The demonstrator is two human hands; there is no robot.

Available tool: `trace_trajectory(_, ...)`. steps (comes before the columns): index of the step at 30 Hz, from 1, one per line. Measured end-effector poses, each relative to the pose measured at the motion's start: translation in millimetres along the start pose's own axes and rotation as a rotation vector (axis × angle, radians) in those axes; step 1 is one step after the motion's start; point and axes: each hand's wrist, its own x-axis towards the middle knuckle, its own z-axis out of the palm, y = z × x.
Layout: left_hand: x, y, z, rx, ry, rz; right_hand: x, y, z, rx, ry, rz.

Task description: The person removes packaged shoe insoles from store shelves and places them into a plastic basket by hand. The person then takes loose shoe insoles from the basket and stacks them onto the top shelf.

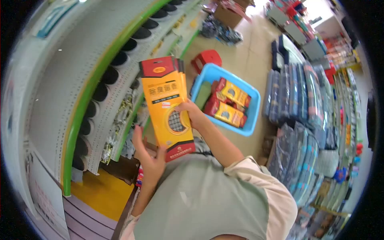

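My right hand (192, 114) grips a small stack of flat yellow-and-red insole packets (162, 90) by the right edge, its thumb on the front face. Chinese lettering and a cut-out window with a grey patterned insert show on the top one. Near the lower left edge of the stack is my left hand (151, 162), fingers apart; whether a fingertip touches the cardboard I cannot tell. Beyond the stack, on the floor, a light blue plastic basin (257, 106) holds several more red-and-yellow packets (234, 96) and a green item (203, 94).
To the left runs a white perforated shelf unit with green edging (86, 86), lined with dark rounded items (108, 76). A red stool (209, 57) stands behind the basin. Stacks of plastic-wrapped textiles (294, 92) fill the right side. A cardboard box (230, 15) lies farther back.
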Motion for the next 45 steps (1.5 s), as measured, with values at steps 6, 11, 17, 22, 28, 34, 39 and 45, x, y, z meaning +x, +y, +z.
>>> trace_trajectory(6, 25, -29, 0, -0.374, 0.029, -0.238, -25, 43, 7, -0.235, 0.047, 0.118)
trace_trajectory(11, 46, -44, 8, 0.025, -0.046, -0.171, -31, 45, 18, -0.375, 0.132, 0.138)
trace_trajectory(17, 35, -46, 26, -0.133, -0.086, -0.235, -35, 29, -13, -0.371, 0.315, 0.079)
trace_trajectory(22, -2, -70, 44, -0.042, -0.126, -0.233, -56, -21, -118, -0.224, 0.546, -0.085)
trace_trajectory(28, -46, -75, 56, 0.126, -0.09, -0.349, -108, -76, -301, -0.233, 0.805, -0.189)
trace_trajectory(34, -68, -65, 118, 0.285, 0.142, -0.324, -131, -99, -407, -0.139, 0.756, -0.045)
trace_trajectory(39, -103, -40, 177, 0.282, 0.21, -0.501, -133, -90, -495, -0.124, 0.579, 0.192)
trace_trajectory(45, -169, -14, 226, 0.328, 0.224, -0.708, -136, -79, -552, -0.544, 0.395, 0.155)
